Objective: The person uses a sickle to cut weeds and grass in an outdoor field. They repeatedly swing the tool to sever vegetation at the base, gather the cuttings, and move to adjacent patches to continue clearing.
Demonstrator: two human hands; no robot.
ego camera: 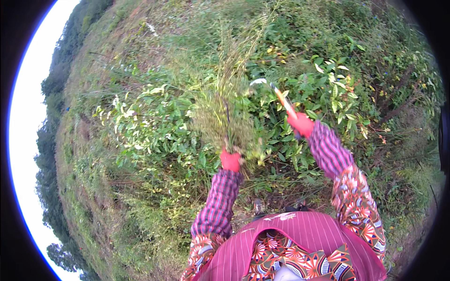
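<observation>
My left hand, in a red glove, grips a bunch of tall weeds by the stems. Their feathery seed heads stretch away from me over the shrubs and look blurred. In my red-gloved right hand is the handle of a sickle. Its pale curved blade points left, a little apart from the weeds. Leafy green shrubs grow beneath and beyond both hands.
A shrub with pale yellow-green leaves stands just beyond my right hand. Brushy ground slopes off to the left, towards dark trees. My shoe shows below, beside the maroon apron.
</observation>
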